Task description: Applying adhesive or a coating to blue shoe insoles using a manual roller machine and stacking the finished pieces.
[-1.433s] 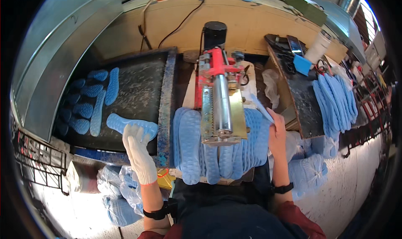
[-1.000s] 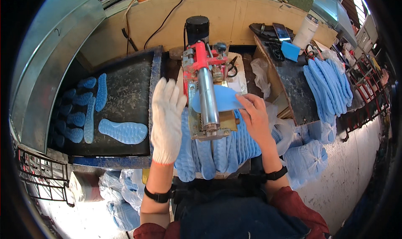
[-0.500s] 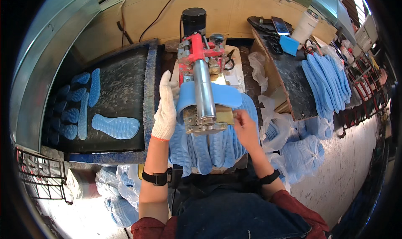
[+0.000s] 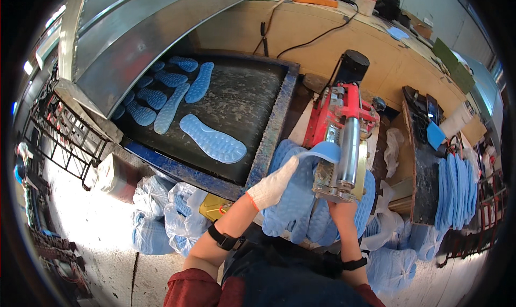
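In front of the person, at a cluttered bench, these are the things to note:

Machine: a red roller machine [image 4: 344,140] with a steel cylinder running toward the person and a black motor at its far end; it stands on the bench just right of the dark tray.

Left hand: the left hand [image 4: 273,186], in a white knit glove, lies with fingers stretched out flat — not clenched — its fingertips touching the curled blue insole [image 4: 321,152] where that meets the roller's left side.

Insole in hand: pale blue, bent upward into an arch against the machine, its lower part resting on the heap below.

Right hand: the right hand [image 4: 341,210] is bare and sits under the near end of the machine; the metal hides the fingers, so I cannot tell whether they grip anything.

Heap: a pile of blue insoles [image 4: 295,205] fans out beneath both hands, at the bench's near edge.

Tray: a dark tray [image 4: 252,92] with a blue rim to the left — one large insole [image 4: 212,139] lies alone near its front, smaller ones crowd its far left corner.

Right side: more blue insoles stacked [image 4: 451,191] by a dark board, well apart from the hands.

Below: plastic bags [image 4: 166,213] of blue pieces on the floor, left of the person's knees.
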Demonstrator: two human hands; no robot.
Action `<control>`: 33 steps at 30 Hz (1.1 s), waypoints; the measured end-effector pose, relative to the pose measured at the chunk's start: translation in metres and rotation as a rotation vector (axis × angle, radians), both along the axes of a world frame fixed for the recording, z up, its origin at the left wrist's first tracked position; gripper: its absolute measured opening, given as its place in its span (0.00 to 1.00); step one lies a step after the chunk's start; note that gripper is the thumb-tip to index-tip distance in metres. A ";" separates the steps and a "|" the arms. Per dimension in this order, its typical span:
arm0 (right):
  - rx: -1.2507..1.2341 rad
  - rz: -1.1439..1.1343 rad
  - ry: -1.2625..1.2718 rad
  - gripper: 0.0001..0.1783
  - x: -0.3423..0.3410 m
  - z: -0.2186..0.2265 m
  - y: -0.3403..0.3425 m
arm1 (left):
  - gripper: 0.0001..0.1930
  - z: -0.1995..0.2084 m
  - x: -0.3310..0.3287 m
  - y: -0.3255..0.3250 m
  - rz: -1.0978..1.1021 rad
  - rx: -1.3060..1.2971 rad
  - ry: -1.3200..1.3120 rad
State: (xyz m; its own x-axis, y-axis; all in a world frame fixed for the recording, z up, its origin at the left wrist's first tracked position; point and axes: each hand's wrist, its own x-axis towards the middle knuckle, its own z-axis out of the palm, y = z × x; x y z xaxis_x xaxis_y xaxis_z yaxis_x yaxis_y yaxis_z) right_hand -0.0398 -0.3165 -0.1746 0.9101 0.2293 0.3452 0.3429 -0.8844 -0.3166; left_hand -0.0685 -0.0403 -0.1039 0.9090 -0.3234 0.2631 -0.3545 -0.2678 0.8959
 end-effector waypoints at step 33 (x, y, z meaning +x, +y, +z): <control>0.091 0.044 0.034 0.15 0.004 0.014 -0.018 | 0.33 0.058 0.068 0.113 1.407 -0.405 -0.036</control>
